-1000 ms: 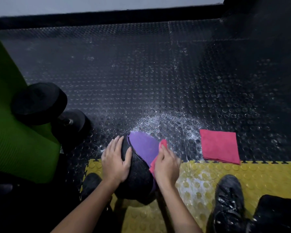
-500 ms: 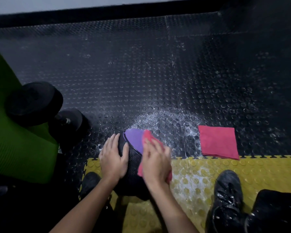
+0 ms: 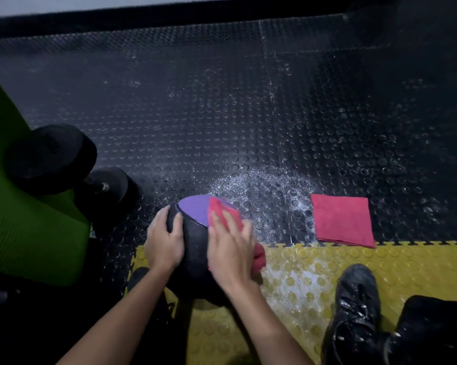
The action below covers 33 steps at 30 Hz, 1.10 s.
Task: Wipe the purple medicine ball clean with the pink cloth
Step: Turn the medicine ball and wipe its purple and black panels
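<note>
Purple medicine ball (image 3: pixel 194 233) sits on the floor where black studded matting (image 3: pixel 222 114) meets yellow tile (image 3: pixel 314 272), between both hands. Left hand (image 3: pixel 164 243): fingers spread, laid against the ball's left side, thumb on top. Right hand (image 3: pixel 231 248): fingers straight and close together, pressing the pink cloth (image 3: pixel 222 209) onto the ball's upper right. Cloth shows past the fingertips and beside the little finger. Spare folded cloth (image 3: pixel 343 222) lies well right of the fingers.

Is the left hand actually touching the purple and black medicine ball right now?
Touching. Head view: the left hand lies on the black side of the purple-and-black medicine ball, fingers and thumb against it, no gap.
</note>
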Tool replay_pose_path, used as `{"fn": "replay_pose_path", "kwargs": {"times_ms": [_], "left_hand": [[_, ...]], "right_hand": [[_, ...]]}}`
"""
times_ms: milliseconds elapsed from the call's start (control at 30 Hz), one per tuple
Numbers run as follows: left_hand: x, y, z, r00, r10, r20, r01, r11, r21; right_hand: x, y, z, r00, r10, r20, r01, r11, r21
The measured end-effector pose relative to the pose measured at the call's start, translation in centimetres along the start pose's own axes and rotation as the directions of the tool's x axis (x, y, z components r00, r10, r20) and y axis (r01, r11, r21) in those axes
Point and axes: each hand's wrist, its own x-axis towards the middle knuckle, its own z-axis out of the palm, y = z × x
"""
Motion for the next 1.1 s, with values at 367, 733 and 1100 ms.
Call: {"fn": "replay_pose_path", "kwargs": {"times_ms": [367,733,1100], "left_hand": [[0.2,-1.1,0.1,0.954,-0.268,-0.13,0.254,0.96,-0.116],[-0.5,-0.3,0.3,0.955,-0.256,-0.149,0.246,0.966,-0.078],[0.3,-0.7,0.4,0.921,-0.359,-0.151,0.345,0.932,-0.115]], "right_hand": [[0.7,6.6,1.0,0.725,0.653,0.218,-0.653,0.552,0.518],[0.2,4.4,2.4,0.863,0.484,0.145,-0.496,0.758,0.423],[0.0,3.2,2.5,0.978,0.206,-0.046,-0.182,0.933,0.309]]}}
